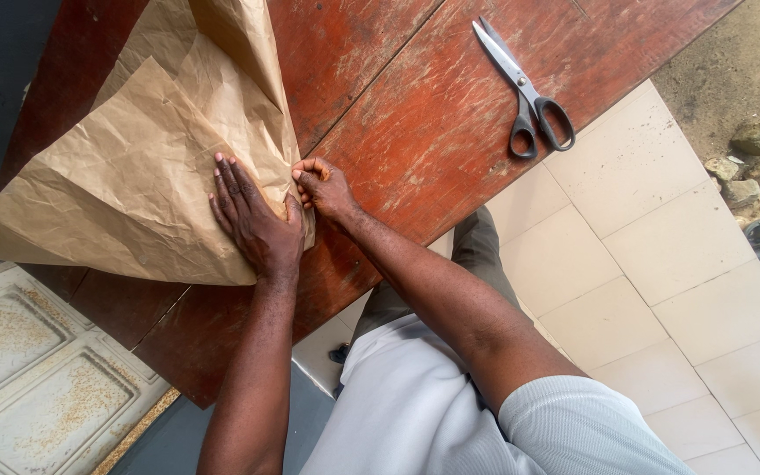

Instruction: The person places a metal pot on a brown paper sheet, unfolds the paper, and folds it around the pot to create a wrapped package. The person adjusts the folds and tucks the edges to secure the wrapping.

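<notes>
A large sheet of crumpled brown paper [134, 167] lies folded on a worn red-brown wooden table [433, 123]. My left hand [252, 220] rests flat on the paper near its folded corner, fingers together and stretched out. Right beside it, my right hand [323, 186] pinches the paper's edge at that corner with its fingertips. Black-handled scissors [525, 92] lie closed on the table, well to the right of both hands and apart from the paper.
The table's edge runs diagonally, with pale floor tiles [644, 264] beyond it. A grey metal panel [37, 378] lies at the lower left. Stones [749, 149] sit on sandy ground at the far right.
</notes>
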